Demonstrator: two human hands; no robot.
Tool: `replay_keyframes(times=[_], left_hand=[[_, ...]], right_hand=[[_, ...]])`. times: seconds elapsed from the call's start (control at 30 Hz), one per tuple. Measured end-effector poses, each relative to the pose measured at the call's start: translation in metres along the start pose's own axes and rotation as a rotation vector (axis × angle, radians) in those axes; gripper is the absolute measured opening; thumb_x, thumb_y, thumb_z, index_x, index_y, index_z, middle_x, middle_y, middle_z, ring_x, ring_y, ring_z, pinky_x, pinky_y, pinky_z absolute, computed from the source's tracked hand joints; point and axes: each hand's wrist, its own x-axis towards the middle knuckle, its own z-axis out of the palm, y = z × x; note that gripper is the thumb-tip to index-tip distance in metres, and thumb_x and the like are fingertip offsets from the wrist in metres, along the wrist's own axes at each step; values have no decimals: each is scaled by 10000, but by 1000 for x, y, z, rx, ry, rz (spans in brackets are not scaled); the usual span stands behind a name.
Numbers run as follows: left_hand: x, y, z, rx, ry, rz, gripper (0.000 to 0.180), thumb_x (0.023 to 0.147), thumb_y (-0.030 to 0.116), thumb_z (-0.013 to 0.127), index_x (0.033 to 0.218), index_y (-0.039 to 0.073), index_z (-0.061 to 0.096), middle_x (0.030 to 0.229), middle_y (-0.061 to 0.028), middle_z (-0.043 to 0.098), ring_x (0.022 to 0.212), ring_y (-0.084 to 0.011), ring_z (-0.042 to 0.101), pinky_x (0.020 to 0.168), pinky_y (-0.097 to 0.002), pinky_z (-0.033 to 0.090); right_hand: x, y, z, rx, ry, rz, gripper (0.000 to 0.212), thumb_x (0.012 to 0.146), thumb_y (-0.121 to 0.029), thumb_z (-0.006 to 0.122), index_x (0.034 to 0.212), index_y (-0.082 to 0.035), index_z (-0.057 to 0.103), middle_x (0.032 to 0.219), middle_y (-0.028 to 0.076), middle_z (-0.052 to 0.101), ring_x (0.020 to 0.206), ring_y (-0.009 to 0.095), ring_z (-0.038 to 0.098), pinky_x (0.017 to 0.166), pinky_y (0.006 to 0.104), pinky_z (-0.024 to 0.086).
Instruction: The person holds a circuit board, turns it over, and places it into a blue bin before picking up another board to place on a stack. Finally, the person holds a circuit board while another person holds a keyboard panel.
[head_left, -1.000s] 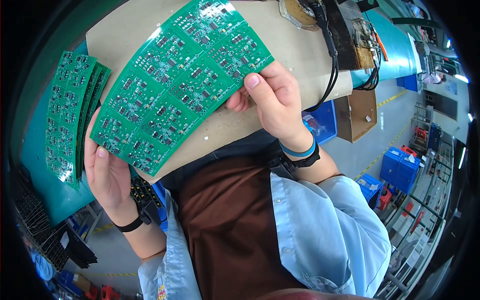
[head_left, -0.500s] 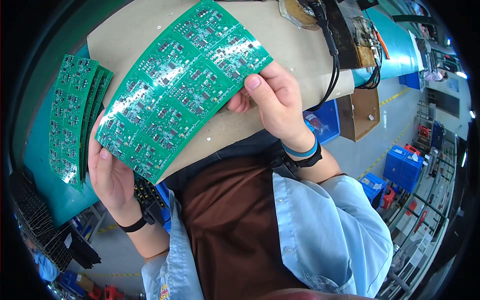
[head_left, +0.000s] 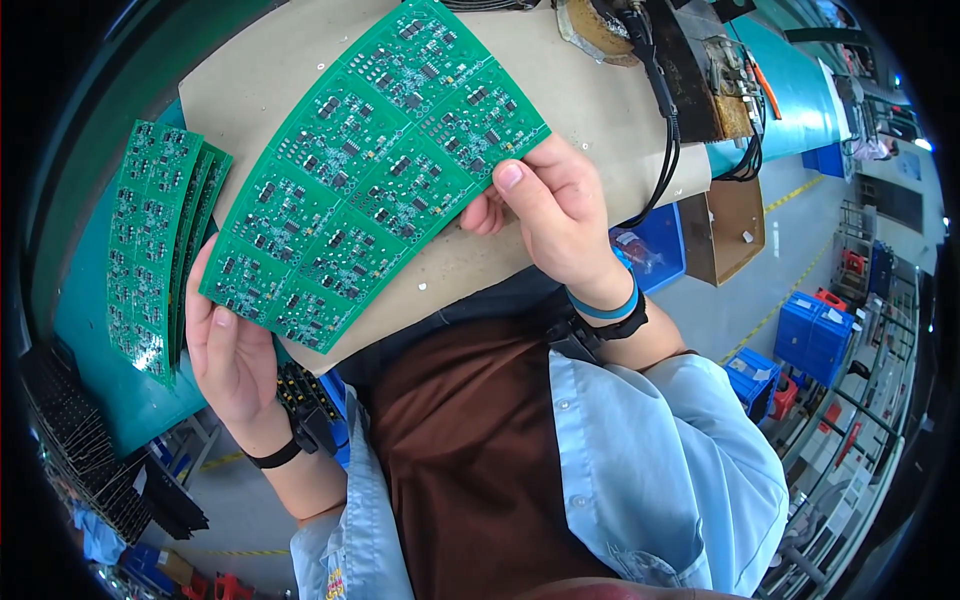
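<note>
A green circuit board panel (head_left: 375, 175), divided into several sections crowded with small dark components, is held up over the brown-covered bench. My left hand (head_left: 235, 355) grips its lower left end, thumb on top and fingers beneath. At the right edge my right hand (head_left: 555, 205) pinches the board, its thumb lying on the near rim and the other fingers curled underneath. To the left of the board stands a stack of similar green circuit boards (head_left: 150, 250), leaning close together on the teal mat; neither hand touches it.
Brown sheet (head_left: 480, 270) covers the bench. At its far right are a soldering tool with black cables (head_left: 668, 150) and a dark metal block (head_left: 690, 80). A blue bin (head_left: 655, 245) and a cardboard box (head_left: 725, 235) sit beyond my right arm. Black racks (head_left: 85, 440) stand lower left.
The held board has tilted, so the bright glare across it is gone. Its lower left end and my left hand have shifted slightly right. Both hands keep their grip.
</note>
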Motion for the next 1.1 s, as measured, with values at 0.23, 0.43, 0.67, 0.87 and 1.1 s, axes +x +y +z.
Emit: replay_keyframes(times=[0.23, 0.43, 0.67, 0.87, 1.1], left_hand=[[-1, -2, -5, -35, -17, 28, 557, 952, 90, 478, 1442, -72, 268, 1401, -198, 452, 1290, -281, 466, 1095, -430, 360], [-2, -2, -4, -38, -11, 39, 549, 954, 82, 472, 1441, -71, 271, 1393, -198, 462, 1288, -283, 467, 1092, -434, 362], [-3, -2, -6, -36, -10, 45, 530, 955, 76, 470, 1437, -57, 290, 1379, -186, 480, 1265, -276, 489, 1072, -432, 386], [-4, -2, -5, -33, 2, 42, 524, 956, 79, 480, 1433, -47, 305, 1369, -175, 492, 1246, -271, 504, 1059, -429, 400], [-3, -2, -6, -31, -6, 56, 525, 954, 81, 489, 1431, -48, 311, 1364, -174, 497, 1246, -270, 504, 1058, -430, 397]], right_hand=[[0, 0, 0, 27, -13, 4, 238, 1013, -157, 446, 1133, 25, 540, 884, 113, 672, 722, 132, 642, 638, 254, 529], [0, 1, -1, 39, -25, -13, 249, 1015, -176, 456, 1134, 27, 539, 873, 114, 671, 718, 131, 639, 637, 253, 528], [0, 2, -3, 28, -40, -29, 254, 1013, -193, 474, 1118, 26, 549, 845, 112, 669, 710, 129, 633, 632, 250, 524], [-1, 3, -2, 53, -23, -35, 248, 1008, -189, 483, 1111, 25, 555, 832, 111, 666, 705, 132, 631, 631, 253, 521], [0, 0, 0, 33, -26, -41, 236, 1007, -175, 477, 1102, 26, 556, 834, 111, 666, 704, 133, 629, 641, 251, 519]])
